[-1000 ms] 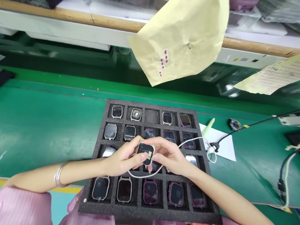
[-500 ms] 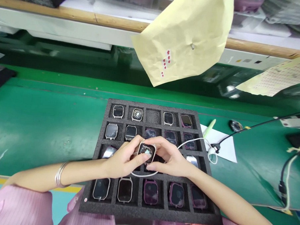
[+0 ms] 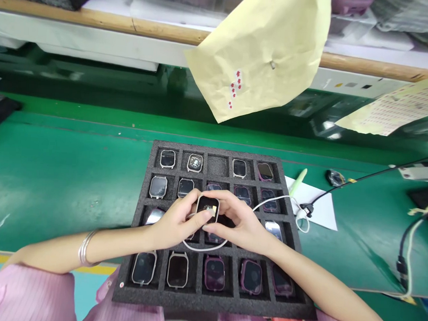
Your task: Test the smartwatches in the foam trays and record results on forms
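Silver-framed square black-screened smartwatch point(image 3: 206, 203) above black foam tray point(image 3: 211, 305)
Left hand point(image 3: 174, 225) and right hand point(image 3: 244, 225) grasp it between their fingers point(image 3: 199, 219).

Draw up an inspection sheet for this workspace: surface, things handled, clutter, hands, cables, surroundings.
Surface: green table, scuffed at left.
Things handled: pale-framed smartwatch, held above the black foam tray; other smartwatches, pale- and purple-framed, sit in its compartments.
Clutter: white sheet and light-green pen-like object, right of the tray.
Hands: left hand holds the smartwatch, thumb over its face; right hand has fingers on its far edge.
Cables: white cable loops over the tray towards a black connector; its watch end is hidden.
Surroundings: wood-edged shelf; yellow paper with red marks hangs in front.
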`<move>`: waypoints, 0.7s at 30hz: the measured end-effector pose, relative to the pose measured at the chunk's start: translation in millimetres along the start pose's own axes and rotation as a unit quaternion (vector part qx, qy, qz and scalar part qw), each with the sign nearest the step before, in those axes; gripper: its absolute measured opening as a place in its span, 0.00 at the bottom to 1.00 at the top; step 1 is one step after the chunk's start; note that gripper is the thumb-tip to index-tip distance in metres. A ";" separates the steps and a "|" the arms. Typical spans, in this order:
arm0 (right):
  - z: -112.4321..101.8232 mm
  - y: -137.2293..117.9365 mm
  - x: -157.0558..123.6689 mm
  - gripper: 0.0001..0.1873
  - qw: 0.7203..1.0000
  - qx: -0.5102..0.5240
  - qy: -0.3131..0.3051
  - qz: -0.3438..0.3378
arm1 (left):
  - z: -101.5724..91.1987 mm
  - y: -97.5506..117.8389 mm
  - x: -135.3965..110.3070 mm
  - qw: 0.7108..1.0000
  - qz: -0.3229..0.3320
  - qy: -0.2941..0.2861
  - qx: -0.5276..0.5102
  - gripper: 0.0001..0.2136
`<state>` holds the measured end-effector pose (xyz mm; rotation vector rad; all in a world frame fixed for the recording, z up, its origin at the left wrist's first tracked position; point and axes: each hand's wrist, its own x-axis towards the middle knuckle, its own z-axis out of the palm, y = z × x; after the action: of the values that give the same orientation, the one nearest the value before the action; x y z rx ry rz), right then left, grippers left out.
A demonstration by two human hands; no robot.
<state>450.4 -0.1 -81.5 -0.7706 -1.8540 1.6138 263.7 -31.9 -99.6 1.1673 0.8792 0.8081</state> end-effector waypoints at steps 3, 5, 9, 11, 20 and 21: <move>4.9 -5.7 -1.9 0.25 0.999 0.016 0.002 0.037 | 0.1 0.4 1.3 0.999 -0.020 -0.021 -0.034 0.13; 7.1 -9.5 -2.9 0.25 0.999 0.008 0.006 0.042 | -0.2 0.1 1.1 0.999 -0.008 -0.037 -0.037 0.13; 6.2 -13.7 -4.0 0.24 0.999 -0.031 0.014 0.003 | -0.8 -2.2 -1.4 0.998 0.033 -0.048 -0.019 0.12; 4.2 -12.7 -5.2 0.24 0.998 -0.050 0.015 -0.018 | -1.4 -3.1 -3.0 0.997 0.051 -0.055 0.009 0.11; 1.8 -4.0 -7.2 0.25 0.993 0.107 -0.023 -0.050 | -1.6 -0.3 -9.5 0.987 0.132 -0.079 0.041 0.07; 1.3 -4.3 -6.5 0.22 0.987 0.153 -0.035 -0.037 | -1.6 -0.3 -9.7 0.986 0.141 -0.086 0.029 0.08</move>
<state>453.6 -6.3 -77.6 -0.5112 -1.6068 1.8397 258.1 -39.9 -98.7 1.4109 0.6059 0.8990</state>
